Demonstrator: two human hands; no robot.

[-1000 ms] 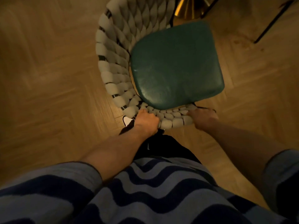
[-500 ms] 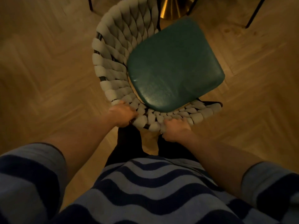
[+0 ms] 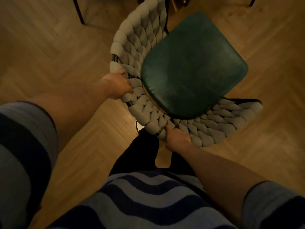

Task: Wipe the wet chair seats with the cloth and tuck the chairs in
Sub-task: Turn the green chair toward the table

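A chair with a dark green seat cushion (image 3: 193,63) and a curved backrest of pale woven padding (image 3: 135,43) stands right in front of me on the wood floor. My left hand (image 3: 118,85) grips the left side of the backrest rim. My right hand (image 3: 177,138) grips the rim at its near, lower part. No cloth is in view.
Herringbone wood floor (image 3: 41,52) spreads all around. A thin black leg (image 3: 79,10) stands at the top left, and another black leg (image 3: 252,2) at the top right. A brass-coloured base (image 3: 179,2) shows at the top edge behind the chair. My dark trousers are below the chair.
The chair has turned, its backrest now swinging more to the left and its open end to the right. My left hand has slid up the left rim; my right hand has shifted along the near rim.
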